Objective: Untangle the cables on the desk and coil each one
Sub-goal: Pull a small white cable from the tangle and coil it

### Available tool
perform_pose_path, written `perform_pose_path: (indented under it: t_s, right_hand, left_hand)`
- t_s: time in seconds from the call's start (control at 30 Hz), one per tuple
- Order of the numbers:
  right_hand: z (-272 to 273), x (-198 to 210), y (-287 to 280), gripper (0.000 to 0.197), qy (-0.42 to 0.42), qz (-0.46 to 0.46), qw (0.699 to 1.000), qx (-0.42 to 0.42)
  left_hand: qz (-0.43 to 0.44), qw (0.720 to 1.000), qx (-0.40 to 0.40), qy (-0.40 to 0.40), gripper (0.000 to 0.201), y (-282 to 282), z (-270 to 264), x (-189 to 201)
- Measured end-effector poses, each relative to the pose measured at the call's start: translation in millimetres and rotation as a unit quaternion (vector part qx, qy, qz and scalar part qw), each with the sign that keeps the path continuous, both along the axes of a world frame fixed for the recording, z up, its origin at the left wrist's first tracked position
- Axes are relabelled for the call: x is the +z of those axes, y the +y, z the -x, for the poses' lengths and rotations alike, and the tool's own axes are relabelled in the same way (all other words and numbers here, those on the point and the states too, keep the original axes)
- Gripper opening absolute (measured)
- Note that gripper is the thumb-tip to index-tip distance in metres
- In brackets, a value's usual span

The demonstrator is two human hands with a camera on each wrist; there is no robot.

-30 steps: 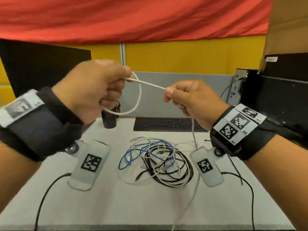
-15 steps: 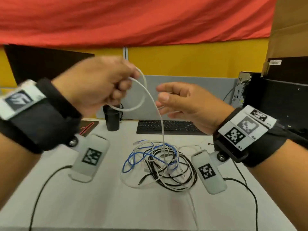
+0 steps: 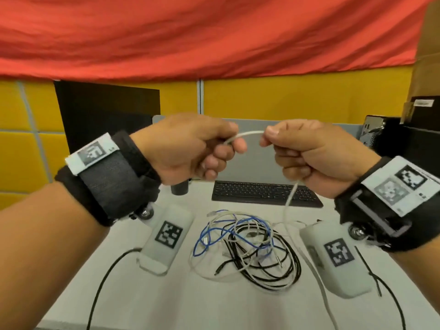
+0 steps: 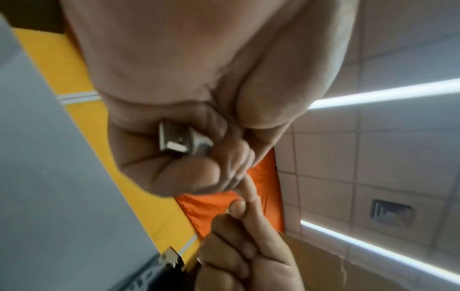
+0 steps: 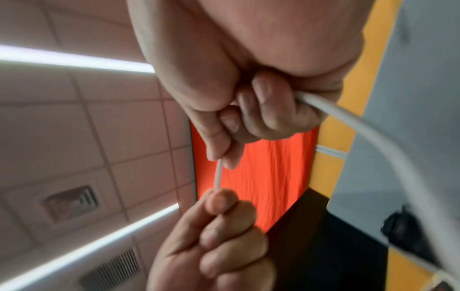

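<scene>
Hands raised over the desk (image 3: pixel 133 303), both gripping one white cable (image 3: pixel 247 134).

Below them lies the tangle of cables (image 3: pixel 247 248); left hand (image 3: pixel 190 148) curls round the cable's plug end (image 4: pixel 176 142), right hand (image 3: pixel 307 153) pinches it just beside, the rest trailing down toward the tangle.

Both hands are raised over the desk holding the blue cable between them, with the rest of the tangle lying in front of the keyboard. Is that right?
Not quite: the cable held between the left hand and right hand is the white cable, not blue. The blue cable lies in the tangle on the desk, in front of the keyboard. The head view shows it.
</scene>
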State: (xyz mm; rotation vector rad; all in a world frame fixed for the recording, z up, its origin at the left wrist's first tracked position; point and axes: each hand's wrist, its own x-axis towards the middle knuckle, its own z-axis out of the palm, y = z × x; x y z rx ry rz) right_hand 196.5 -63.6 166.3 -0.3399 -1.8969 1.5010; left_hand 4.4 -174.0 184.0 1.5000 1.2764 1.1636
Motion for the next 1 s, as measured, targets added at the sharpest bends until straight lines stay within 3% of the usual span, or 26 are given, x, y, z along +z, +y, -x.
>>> perform_pose_path:
  t_s: [0.1, 0.2, 0.27, 0.33, 0.4, 0.47, 0.53, 0.6, 0.63, 0.67, 0.73, 0.77, 0.83, 0.93, 1.0]
  right_hand:
    - [-2.7, -11.4, 3.8, 0.024, 0.016, -0.040, 0.998, -0.046]
    - [-5.1, -34.3, 5.0, 0.025, 0.040, -0.035, 0.993, -0.102]
    - [-2.4, -60.8, -4.1, 0.013, 0.012, -0.039, 0.990, -0.135]
    - [5.1, -94.2, -25.0, 0.022, -0.036, -0.090, 0.987, -0.131]
    - [10.1, -120.4, -50.6, 0.030, -0.104, -0.204, 0.968, -0.101]
    - [6.3, -129.6, -66.2, 0.033, -0.190, -0.325, 0.922, -0.091]
    - [-4.9, -120.7, -69.9, 0.034, -0.239, -0.387, 0.883, -0.114]
    - [-16.7, -106.9, -70.1, 0.029, -0.240, -0.400, 0.875, -0.132]
    - [-21.2, -101.4, -68.7, 0.026, -0.224, -0.398, 0.879, -0.140]
    - [-24.3, -97.8, -65.7, 0.023, -0.205, -0.389, 0.886, -0.148]
    - [-25.7, -95.7, -55.7, 0.018, -0.175, -0.358, 0.904, -0.155]
    - [-25.0, -97.6, -49.8, 0.018, -0.155, -0.328, 0.920, -0.147]
    - [-22.2, -108.6, -39.2, 0.018, -0.090, -0.222, 0.964, -0.120]
    - [-15.2, -138.9, -35.6, 0.010, -0.029, -0.059, 0.991, -0.121]
    - [-10.6, -160.7, -40.2, 0.012, -0.036, -0.014, 0.991, -0.126]
  left_hand:
    - [0.057, 0.989, -0.095, -0.093, 0.027, -13.6, -5.5, -20.7]
    - [0.064, 0.958, -0.180, -0.216, 0.021, -28.9, -17.0, -42.6]
    - [0.001, 0.941, -0.185, -0.285, 0.022, -33.8, -23.7, -51.8]
    - [-0.078, 0.947, -0.106, -0.293, 0.024, -28.3, -32.6, -62.4]
    - [-0.144, 0.972, 0.013, -0.188, 0.028, -16.3, -36.9, -79.2]
    - [-0.178, 0.980, 0.085, -0.016, 0.027, -7.1, -36.4, -100.6]
    - [-0.193, 0.965, 0.096, 0.149, 0.026, -5.8, -32.8, -121.0]
    - [-0.184, 0.953, 0.082, 0.225, 0.027, -11.4, -31.8, -138.3]
    - [-0.169, 0.962, 0.069, 0.205, 0.029, -14.9, -34.4, -146.2]
    - [-0.131, 0.981, 0.056, 0.135, 0.031, -18.8, -39.9, -153.2]
    - [-0.031, 0.995, 0.035, -0.089, 0.029, -27.2, -51.7, -164.3]
    - [0.014, 0.980, 0.012, -0.197, 0.026, -31.1, -56.0, -168.0]
    - [0.072, 0.939, -0.043, -0.334, 0.023, -37.1, -60.4, -172.0]
    - [0.095, 0.902, -0.076, -0.415, 0.022, -42.5, -57.9, -173.6]
    - [0.086, 0.902, -0.056, -0.419, 0.021, -44.9, -55.9, -174.2]
